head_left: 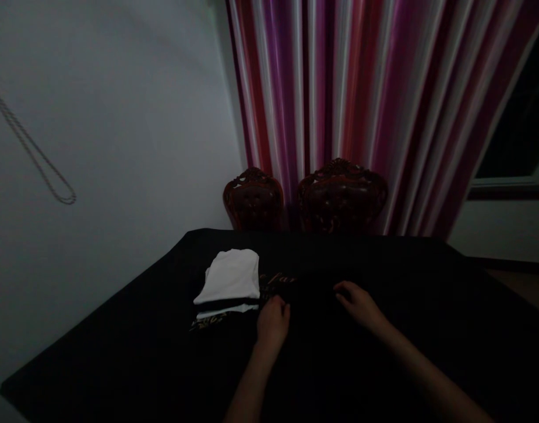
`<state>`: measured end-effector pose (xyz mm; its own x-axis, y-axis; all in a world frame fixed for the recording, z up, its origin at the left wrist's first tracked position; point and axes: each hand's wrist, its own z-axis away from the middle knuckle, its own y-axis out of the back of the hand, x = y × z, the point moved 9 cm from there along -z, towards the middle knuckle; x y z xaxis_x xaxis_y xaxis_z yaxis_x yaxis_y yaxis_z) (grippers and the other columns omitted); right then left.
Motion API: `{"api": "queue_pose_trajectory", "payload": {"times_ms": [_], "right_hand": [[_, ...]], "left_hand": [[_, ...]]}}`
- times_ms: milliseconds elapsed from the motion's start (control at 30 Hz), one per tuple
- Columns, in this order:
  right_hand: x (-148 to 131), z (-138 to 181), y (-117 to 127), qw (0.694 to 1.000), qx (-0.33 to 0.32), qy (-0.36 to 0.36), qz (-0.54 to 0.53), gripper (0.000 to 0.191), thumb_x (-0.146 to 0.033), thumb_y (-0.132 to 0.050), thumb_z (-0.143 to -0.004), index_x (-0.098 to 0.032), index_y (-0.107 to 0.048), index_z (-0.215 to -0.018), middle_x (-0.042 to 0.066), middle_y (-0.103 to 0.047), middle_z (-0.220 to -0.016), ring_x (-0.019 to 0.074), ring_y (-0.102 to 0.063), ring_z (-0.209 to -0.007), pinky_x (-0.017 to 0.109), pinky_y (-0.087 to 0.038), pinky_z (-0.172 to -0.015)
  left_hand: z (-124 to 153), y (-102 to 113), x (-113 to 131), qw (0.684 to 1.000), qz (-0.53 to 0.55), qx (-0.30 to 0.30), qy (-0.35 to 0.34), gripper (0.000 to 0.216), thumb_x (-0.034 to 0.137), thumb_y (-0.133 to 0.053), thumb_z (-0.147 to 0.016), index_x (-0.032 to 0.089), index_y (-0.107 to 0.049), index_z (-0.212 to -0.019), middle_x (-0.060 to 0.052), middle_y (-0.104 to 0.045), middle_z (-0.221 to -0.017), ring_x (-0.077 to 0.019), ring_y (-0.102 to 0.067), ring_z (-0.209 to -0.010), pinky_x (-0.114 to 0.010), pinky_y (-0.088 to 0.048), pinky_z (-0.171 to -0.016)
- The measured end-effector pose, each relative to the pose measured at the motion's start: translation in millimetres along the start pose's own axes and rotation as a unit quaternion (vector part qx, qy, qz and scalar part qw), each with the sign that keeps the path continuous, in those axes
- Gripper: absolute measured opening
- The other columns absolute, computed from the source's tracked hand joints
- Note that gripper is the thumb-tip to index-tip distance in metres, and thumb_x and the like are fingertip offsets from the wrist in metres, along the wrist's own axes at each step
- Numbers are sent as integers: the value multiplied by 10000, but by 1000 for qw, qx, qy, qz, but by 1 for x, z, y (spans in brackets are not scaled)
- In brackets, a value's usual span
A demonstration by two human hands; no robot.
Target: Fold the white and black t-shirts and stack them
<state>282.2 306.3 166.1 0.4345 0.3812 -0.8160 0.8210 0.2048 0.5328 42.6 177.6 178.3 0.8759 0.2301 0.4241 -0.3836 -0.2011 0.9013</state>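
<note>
A stack of folded clothes lies on the left part of a black-covered table, with a white folded garment on top. Under it show a dark layer, a thinner white layer and a patterned edge. Just right of the stack, my left hand is closed, its fingers curled. My right hand is farther right, thumb and fingertips close together, pointing left. A darker patch of what may be black fabric lies between the hands, but its outline is lost in the gloom. Whatever the fingers hold cannot be made out.
Black cloth with gold lettering covers the table. Two carved chairs with dark padded backs, a left one and a right one, stand beyond the far edge. Behind them hangs a striped curtain. A pull chain hangs against the wall.
</note>
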Motion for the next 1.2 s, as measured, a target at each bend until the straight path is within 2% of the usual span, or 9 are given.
{"api": "queue_pose_trajectory", "payload": {"times_ms": [133, 233, 400, 500, 633, 767, 867, 1033, 1200], "right_hand": [[28, -6, 53, 977, 101, -26, 185, 244, -330, -499, -883, -184, -613, -1042, 102, -630, -1115, 243, -580, -1066, 347, -429, -969], [51, -35, 83, 962, 129, -87, 223, 301, -343, -454, -929, -145, -586, -1114, 125, -641, -1101, 242, -609, -1021, 337, -461, -904], [79, -74, 67, 963, 59, -122, 233, 283, -370, -593, -874, -132, -650, -1016, 124, -683, -980, 253, -655, -901, 326, -499, -776], [84, -79, 54, 964, 32, -113, 237, 205, -265, -655, -814, -121, -664, -960, 108, -688, -936, 232, -659, -856, 295, -494, -742], [71, -81, 58, 965, 46, -67, 248, 231, -251, -607, -850, -168, -630, -1064, 65, -662, -1054, 198, -612, -988, 277, -455, -843], [51, -74, 64, 951, 94, -63, 286, 318, -334, -555, -884, -154, -586, -1145, 137, -587, -1178, 310, -513, -1113, 432, -405, -912], [29, -51, 42, 943, 101, -41, 315, 411, -364, -525, -893, -146, -541, -1240, 175, -506, -1290, 367, -419, -1200, 509, -357, -945], [-9, 13, -48, 922, -16, 72, 380, 658, -536, -460, -902, -110, -457, -1403, 184, -319, -1491, 369, -145, -1402, 529, -205, -1090], [-7, 45, -92, 916, -63, 30, 395, 632, -559, -302, -959, -233, -314, -1501, 106, -107, -1576, 406, -9, -1418, 649, -58, -1082]], "left_hand": [[-59, -4, 10, 999, -6, 23, -27, 199, 200, -462, -911, 146, -602, -1042, -102, -647, -1097, -209, -574, -1061, -303, -383, -936], [-90, -18, 25, 999, -5, 19, -50, 229, 242, -463, -929, 151, -600, -1088, -99, -641, -1132, -207, -567, -1084, -312, -369, -966], [-118, -51, 55, 998, -2, -13, -68, 328, 433, -501, -926, 171, -607, -1093, -86, -663, -1123, -220, -583, -1095, -342, -389, -955], [-122, -63, 64, 997, -6, -26, -66, 307, 423, -567, -892, 180, -607, -1075, -84, -671, -1123, -233, -592, -1101, -370, -389, -951], [-120, -55, 65, 997, -8, -5, -80, 219, 334, -500, -941, 209, -582, -1101, -48, -665, -1137, -173, -596, -1090, -289, -389, -931], [-117, -39, 47, 998, -29, 15, -58, 207, 325, -467, -956, 191, -582, -1064, -66, -662, -1076, -174, -610, -1022, -260, -407, -869], [-112, -36, 24, 998, -56, 12, -36, 260, 392, -488, -939, 172, -622, -973, -96, -654, -1016, -223, -609, -993, -319, -412, -876], [-101, -38, -7, 996, -71, -17, -47, 350, 543, -549, -875, 230, -659, -985, -80, -628, -1107, -257, -538, -1123, -368, -399, -943], [-95, -42, -14, 995, -86, -37, -38, 144, 311, -626, -848, 218, -646, -955, -66, -620, -1132, -227, -545, -1115, -332, -407, -941]]}}
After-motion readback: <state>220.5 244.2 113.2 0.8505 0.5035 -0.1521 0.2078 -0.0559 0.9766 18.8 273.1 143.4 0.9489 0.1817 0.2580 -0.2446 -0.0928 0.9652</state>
